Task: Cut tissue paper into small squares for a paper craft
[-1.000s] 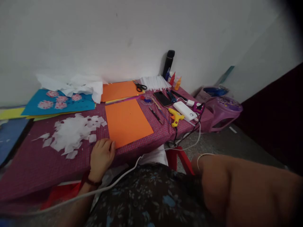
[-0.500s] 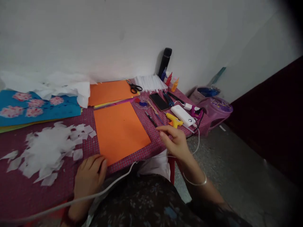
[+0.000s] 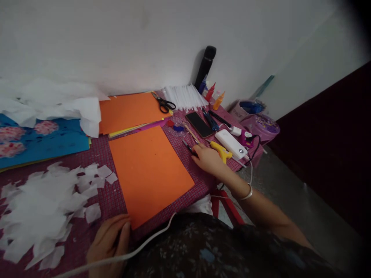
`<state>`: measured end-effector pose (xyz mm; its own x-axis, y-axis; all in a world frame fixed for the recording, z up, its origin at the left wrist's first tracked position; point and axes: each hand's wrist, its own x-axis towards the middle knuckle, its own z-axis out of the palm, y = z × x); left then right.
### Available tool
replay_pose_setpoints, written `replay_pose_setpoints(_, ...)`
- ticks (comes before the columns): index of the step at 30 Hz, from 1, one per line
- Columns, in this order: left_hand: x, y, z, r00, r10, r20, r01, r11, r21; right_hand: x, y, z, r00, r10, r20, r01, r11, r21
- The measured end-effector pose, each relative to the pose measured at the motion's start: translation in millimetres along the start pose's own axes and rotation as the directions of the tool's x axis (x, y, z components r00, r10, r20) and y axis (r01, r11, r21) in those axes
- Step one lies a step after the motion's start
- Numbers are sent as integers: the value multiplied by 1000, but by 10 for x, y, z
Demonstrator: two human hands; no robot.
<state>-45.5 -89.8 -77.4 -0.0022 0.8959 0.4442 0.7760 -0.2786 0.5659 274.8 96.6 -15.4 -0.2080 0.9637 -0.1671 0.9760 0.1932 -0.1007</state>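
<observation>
An orange sheet of paper (image 3: 152, 173) lies on the checked tablecloth in front of me. My left hand (image 3: 108, 241) rests at the sheet's near left corner, fingers loosely stretched and holding nothing. To the right of the sheet, my right hand (image 3: 210, 159) has its fingertips closed around the near end of a black pen (image 3: 188, 146), which still lies on the cloth. A thin paintbrush (image 3: 191, 133) lies just beyond the pen. Close beside the right hand is a yellow glue gun (image 3: 220, 150). The right fingertips are partly hidden by the hand.
White tissue squares (image 3: 43, 208) are heaped at left, below a blue painted sheet (image 3: 66, 137). Scissors (image 3: 164, 104) lie on stacked orange paper (image 3: 127, 112). A phone (image 3: 199, 124), a power bank (image 3: 230, 143) and a black bottle (image 3: 205, 67) stand or lie at right. A white cable (image 3: 145, 245) crosses before me.
My right hand has moved down onto the pen, and its fingers have closed on the pen's near end. My left hand stays by the sheet's corner. The view has shifted slightly.
</observation>
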Motion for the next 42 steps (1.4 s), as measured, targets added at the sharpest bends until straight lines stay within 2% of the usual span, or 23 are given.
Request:
replay_pose_setpoints(4,-38,-41,-47,999,-16,41,19,997,-81,79,25,56,999,-41,33,40,999,7)
replay_pose_setpoints(5,-68,-59,-53,998,-26,49,32,994,-108,83,42,55,998,-57,32,56,997,54)
replay_pose_setpoints(7,-144,-89,-50,997,-55,52,63,984,-167,84,61,19,995,-100,30,84,937,338)
replay_pose_setpoints(8,-183,-94,-41,996,-80,46,87,978,-191,88,53,-14,991,-128,31,89,829,551)
replay_pose_setpoints(10,-246,-81,-20,989,-139,49,146,966,-212,122,-21,-93,981,-190,28,58,437,898)
replay_pose_setpoints(11,-263,-67,-10,985,-163,58,171,964,-205,156,-89,-130,975,-223,20,36,245,969)
replay_pose_setpoints(12,-270,-50,-2,981,-181,63,190,964,-189,199,-173,-160,970,-242,3,25,113,993)
replay_pose_setpoints(13,-265,-34,2,980,-188,64,196,966,-168,249,-266,-179,969,-248,-21,33,46,998)
replay_pose_setpoints(14,-249,-18,3,981,-184,67,192,970,-147,299,-361,-186,966,-254,-41,53,44,998)
replay_pose_setpoints(15,-223,-4,-1,982,-176,66,183,975,-129,344,-449,-181,962,-265,-61,87,87,992)
replay_pose_setpoints(18,-100,45,-35,986,-156,64,163,978,-128,391,-625,-107,929,-357,-94,213,309,927)
replay_pose_setpoints(20,-4,89,-61,985,-159,72,168,975,-148,322,-685,-38,891,-444,-97,303,422,854)
replay_pose_setpoints(23,105,147,-74,981,-180,77,190,970,-155,113,-808,33,831,-554,-54,402,530,747)
replay_pose_setpoints(24,124,158,-69,979,-189,82,199,969,-149,39,-874,45,806,-592,-17,428,562,707)
replay_pose_setpoints(26,135,164,-50,976,-192,102,204,971,-121,-83,-1041,64,719,-689,89,510,611,606)
replay_pose_setpoints(28,124,155,-28,977,-167,130,178,981,-78,-155,-1228,98,607,-774,180,626,606,492)
replay_pose_setpoints(29,116,148,-17,979,-150,141,160,986,-57,-175,-1317,125,581,-788,202,669,604,432)
replay_pose_setpoints(31,101,133,1,982,-114,152,121,992,-32,-194,-1471,191,598,-770,222,698,637,328)
replay_pose_setpoints(33,88,119,14,986,-87,145,92,995,-26,-200,-1575,248,649,-731,212,690,683,242)
replay_pose_setpoints(37,55,77,35,994,-34,103,34,999,-1,-171,-1569,241,704,-693,152,665,719,202)
replay_pose_setpoints(40,33,21,56,994,-4,107,2,1000,19,-63,-1302,137,786,-611,94,526,741,418)
replay_pose_setpoints(42,26,-17,70,995,25,96,-28,999,29,39,-992,64,880,-474,40,330,668,666)
